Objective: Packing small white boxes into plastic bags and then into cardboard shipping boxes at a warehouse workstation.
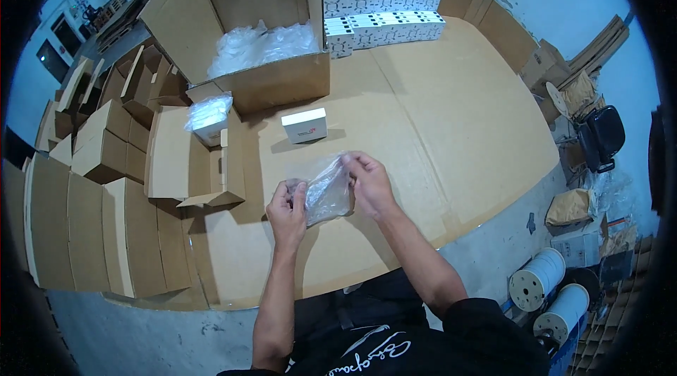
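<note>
A clear plastic bag (328, 196) is stretched between my two hands above the cardboard-covered table. My left hand (288, 208) pinches its left side between thumb and fingers. At the bag's upper right corner, the fingertips of my right hand (368, 182) are closed on the plastic. Just beyond the bag a small white box (305, 126) stands on the table, touched by neither hand. To the left, an open cardboard carton (211, 171) has white boxes wrapped in clear plastic (209, 119) at its far end.
A large open carton (282, 85) holds a heap of clear plastic bags (262, 46) at the back. Right of it, rows of white patterned boxes (384, 27) are stacked. Several open brown cartons (106, 140) crowd the left side. Cable spools (537, 279) stand on the floor at right.
</note>
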`<move>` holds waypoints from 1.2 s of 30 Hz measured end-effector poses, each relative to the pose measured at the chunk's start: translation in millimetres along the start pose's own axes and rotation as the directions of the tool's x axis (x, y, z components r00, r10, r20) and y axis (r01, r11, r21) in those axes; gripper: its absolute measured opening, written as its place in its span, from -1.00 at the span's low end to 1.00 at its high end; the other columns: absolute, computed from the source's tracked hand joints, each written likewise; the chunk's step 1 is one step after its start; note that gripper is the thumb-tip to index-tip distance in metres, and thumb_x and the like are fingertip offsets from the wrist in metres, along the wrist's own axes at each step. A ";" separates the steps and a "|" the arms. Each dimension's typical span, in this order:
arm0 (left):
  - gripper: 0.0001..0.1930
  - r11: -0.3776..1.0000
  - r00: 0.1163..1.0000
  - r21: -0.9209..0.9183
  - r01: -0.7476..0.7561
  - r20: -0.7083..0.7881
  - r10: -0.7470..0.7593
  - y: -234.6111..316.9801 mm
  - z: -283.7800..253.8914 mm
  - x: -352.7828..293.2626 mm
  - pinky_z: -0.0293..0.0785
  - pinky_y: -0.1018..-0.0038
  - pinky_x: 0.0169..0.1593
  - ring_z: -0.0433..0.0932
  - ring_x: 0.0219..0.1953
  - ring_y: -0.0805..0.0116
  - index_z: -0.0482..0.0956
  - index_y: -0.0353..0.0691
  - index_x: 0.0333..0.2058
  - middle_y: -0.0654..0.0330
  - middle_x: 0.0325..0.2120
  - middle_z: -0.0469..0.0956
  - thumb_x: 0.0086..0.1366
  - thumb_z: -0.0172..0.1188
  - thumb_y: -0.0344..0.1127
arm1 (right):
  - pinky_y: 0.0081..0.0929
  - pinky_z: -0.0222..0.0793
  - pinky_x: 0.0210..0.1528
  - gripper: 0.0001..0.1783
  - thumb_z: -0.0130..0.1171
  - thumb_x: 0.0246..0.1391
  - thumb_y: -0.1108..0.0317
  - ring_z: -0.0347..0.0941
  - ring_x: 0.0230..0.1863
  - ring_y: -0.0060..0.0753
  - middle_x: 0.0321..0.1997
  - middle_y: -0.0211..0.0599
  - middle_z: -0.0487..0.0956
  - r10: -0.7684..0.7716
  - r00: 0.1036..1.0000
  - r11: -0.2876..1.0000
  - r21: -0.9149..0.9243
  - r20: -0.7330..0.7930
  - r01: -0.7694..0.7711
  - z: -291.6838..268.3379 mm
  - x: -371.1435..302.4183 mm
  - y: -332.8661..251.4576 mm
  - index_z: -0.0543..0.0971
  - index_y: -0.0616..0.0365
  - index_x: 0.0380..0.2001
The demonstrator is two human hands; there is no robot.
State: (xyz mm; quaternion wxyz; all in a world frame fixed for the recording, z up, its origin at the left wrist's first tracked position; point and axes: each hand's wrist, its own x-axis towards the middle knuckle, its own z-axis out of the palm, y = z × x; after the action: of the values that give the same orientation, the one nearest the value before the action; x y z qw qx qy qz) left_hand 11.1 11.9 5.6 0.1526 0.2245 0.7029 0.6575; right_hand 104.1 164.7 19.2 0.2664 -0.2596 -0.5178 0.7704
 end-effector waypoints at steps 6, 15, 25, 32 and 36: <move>-0.75 0.994 0.995 0.057 -0.088 -0.048 0.091 -1.0 3.0 0.9 0.36 0.54 -0.38 0.41 -0.45 0.58 0.59 -0.35 -0.26 0.30 -0.50 0.53 0.53 0.11 -0.26 | -0.58 0.38 -0.33 -0.79 0.17 0.37 0.32 0.43 -0.42 -0.68 -0.45 -0.48 0.58 0.033 0.987 0.993 0.117 -0.155 -0.015 12.0 -11.4 16.3 0.66 0.23 -0.28; -0.72 0.933 0.982 -0.340 0.117 -0.102 -0.160 -6.4 -11.0 9.9 0.49 0.56 -0.19 0.53 -0.22 0.53 0.50 -0.33 -0.01 0.26 -0.32 0.56 0.45 0.22 -0.27 | -0.49 0.39 -0.39 -0.77 0.20 0.35 0.29 0.44 -0.46 -0.67 -0.51 -0.40 0.60 -0.273 0.960 0.887 -0.402 -0.060 0.227 20.5 -17.0 22.7 0.63 0.28 -0.24; -0.46 0.975 0.975 -0.189 0.119 0.206 -0.079 4.7 -8.0 3.0 0.58 0.58 -0.27 0.63 -0.31 0.52 0.47 -0.31 0.04 0.18 -0.28 0.67 0.11 0.54 -0.49 | -0.67 0.37 -0.32 -0.80 0.18 0.38 0.34 0.46 -0.35 -0.75 -0.35 -0.50 0.63 -0.097 0.993 0.980 -0.171 0.060 0.106 -3.0 20.6 0.5 0.63 0.28 -0.18; -0.50 0.997 0.985 -0.043 0.062 0.166 -0.054 6.4 -8.0 2.0 0.54 0.60 -0.31 0.61 -0.34 0.57 0.50 -0.31 -0.02 0.22 -0.37 0.68 0.11 0.56 -0.43 | -0.29 0.47 0.00 -0.71 0.42 0.01 0.41 0.49 0.05 -0.23 0.02 -0.26 0.60 -0.489 0.744 0.418 -0.627 0.454 0.658 9.3 27.7 -63.1 0.65 0.13 -0.16; -0.51 0.999 0.989 -0.035 -0.024 0.143 0.029 -0.7 -6.7 3.8 0.55 0.57 -0.29 0.61 -0.36 0.57 0.51 -0.31 -0.03 0.22 -0.38 0.68 0.11 0.55 -0.42 | -0.22 0.44 0.11 -0.74 0.42 -0.01 0.47 0.47 0.08 -0.15 -0.03 -0.26 0.58 -0.445 0.698 0.244 -0.674 0.561 0.697 11.6 29.3 -62.1 0.64 0.13 -0.20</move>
State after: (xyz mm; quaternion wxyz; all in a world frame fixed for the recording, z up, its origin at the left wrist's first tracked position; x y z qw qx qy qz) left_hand 4.4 8.1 5.8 0.1976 0.2780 0.6761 0.6531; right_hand 83.8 196.9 77.5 0.2959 -0.0450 -0.9124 0.2793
